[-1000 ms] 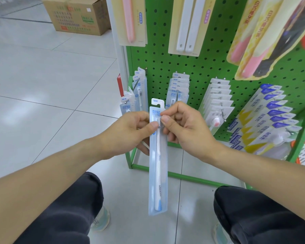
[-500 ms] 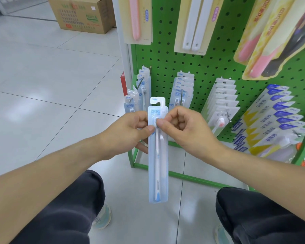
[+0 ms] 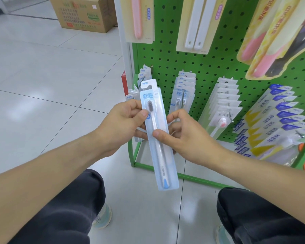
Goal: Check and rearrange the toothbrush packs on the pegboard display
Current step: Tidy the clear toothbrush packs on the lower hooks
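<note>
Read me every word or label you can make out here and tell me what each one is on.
"NEW": top tab of the held toothbrush pack.
"NEW": tabs of the hanging packs behind it.
Chinese print on the packs, the handle lettering and the cardboard box: too small or blurred to read.

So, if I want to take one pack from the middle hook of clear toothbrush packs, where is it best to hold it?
Probably pinch the frontmost pack by its two long side edges, coming from the front: it hangs flat and faces outward, and its hook points toward you.
</note>
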Action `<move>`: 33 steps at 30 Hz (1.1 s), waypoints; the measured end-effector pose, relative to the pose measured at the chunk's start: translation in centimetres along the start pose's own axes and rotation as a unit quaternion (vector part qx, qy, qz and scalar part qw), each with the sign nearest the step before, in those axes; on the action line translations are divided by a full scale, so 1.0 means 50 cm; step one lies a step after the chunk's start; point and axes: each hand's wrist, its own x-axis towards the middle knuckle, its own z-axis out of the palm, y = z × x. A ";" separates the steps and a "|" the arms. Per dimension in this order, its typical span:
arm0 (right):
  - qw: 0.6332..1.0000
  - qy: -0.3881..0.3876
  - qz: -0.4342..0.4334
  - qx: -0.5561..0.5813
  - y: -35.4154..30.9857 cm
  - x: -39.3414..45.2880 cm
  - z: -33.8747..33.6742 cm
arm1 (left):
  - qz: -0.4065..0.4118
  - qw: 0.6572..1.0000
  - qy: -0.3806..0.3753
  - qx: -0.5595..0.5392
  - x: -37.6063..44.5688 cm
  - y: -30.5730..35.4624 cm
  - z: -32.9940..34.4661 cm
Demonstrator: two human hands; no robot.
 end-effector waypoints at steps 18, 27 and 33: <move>0.982 -0.164 0.021 0.095 -0.013 -0.011 -0.041 | -0.022 0.998 0.012 0.064 -0.004 0.004 0.011; 0.975 -0.190 0.036 0.115 -0.001 -0.016 -0.046 | -0.058 0.992 -0.004 0.113 -0.008 0.016 0.009; 0.983 -0.164 0.008 0.076 -0.003 -0.009 -0.046 | -0.083 0.993 0.044 0.067 -0.012 0.020 0.004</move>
